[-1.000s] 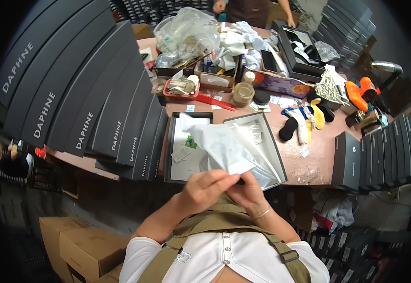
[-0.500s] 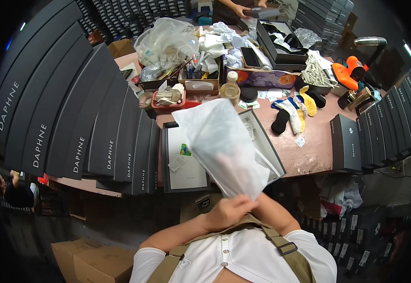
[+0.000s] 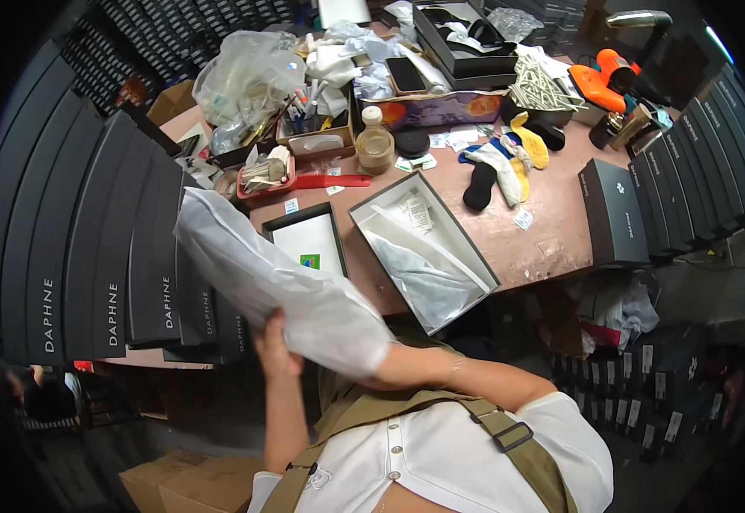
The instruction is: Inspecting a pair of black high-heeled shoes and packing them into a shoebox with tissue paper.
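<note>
A white translucent bag [image 3: 282, 278] slants across in front of me, its far end over the dark boxes on the left. My right forearm runs into its near end, and my right hand is hidden inside, so its fingers do not show. Against the bag's lower left side is my left hand [image 3: 278, 355], slightly blurred, fingers stretched upward and partly behind the bag. Beyond the bag lies an open grey shoebox [image 3: 485, 272] holding a white-wrapped item [image 3: 419, 272] and a small packet [image 3: 417, 211]. Partly covered by the bag is the white-lined box lid [image 3: 329, 224] with a green card [image 3: 310, 262].
Tall dark shoeboxes [image 3: 82, 248] line the left, with more boxes [image 3: 616, 214] at right. At the back stand a glue bottle [image 3: 375, 145], a red-handled brush [image 3: 329, 181], a phone [image 3: 406, 75], a plastic bag [image 3: 240, 81] and an orange tool [image 3: 596, 88]. Socks [image 3: 500, 175] lie right of centre.
The bag has swung left and toward me, uncovering the open shoebox. My left hand has let go of the bag's near end and moved left along its side. My view has shifted.
</note>
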### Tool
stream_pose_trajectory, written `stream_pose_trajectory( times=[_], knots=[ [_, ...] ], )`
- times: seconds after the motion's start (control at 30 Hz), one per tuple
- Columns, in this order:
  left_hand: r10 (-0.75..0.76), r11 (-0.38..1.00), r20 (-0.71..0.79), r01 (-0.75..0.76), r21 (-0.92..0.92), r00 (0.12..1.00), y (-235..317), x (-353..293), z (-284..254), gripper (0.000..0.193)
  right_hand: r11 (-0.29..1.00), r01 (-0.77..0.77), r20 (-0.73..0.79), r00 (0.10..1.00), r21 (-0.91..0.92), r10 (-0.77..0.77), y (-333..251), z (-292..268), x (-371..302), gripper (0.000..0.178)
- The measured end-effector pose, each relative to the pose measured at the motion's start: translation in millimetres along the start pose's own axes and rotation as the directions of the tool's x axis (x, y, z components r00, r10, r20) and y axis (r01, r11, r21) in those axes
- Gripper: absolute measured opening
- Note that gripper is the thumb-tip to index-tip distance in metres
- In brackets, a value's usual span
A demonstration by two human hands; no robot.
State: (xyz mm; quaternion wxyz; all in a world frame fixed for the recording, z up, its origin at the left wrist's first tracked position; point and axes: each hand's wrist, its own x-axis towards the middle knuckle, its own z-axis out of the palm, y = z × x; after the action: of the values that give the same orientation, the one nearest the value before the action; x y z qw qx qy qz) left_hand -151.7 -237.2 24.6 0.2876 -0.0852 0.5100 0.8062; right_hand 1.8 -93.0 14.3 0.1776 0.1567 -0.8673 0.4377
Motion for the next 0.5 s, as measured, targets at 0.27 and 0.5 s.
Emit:
stream_pose_trajectory(
  times=[0.27,0.5],
  knots=[
    [-0.219,0.901,0.746,-0.162,0.401,0.629,-27.7,-27.8,109.5,0.073,0.240,-0.174,-0.137,0.460,0.955,0.877,-8.1,-115.7,-92.1,0.056],
    [0.201,0.483,0.881,-0.826,0.291,0.428,-73.3,-27.9,171.1,0.061,0.266,-0.168,-0.177,0.413,0.949,0.893,5.7,-164.0,-146.6,0.062]
  ],
)
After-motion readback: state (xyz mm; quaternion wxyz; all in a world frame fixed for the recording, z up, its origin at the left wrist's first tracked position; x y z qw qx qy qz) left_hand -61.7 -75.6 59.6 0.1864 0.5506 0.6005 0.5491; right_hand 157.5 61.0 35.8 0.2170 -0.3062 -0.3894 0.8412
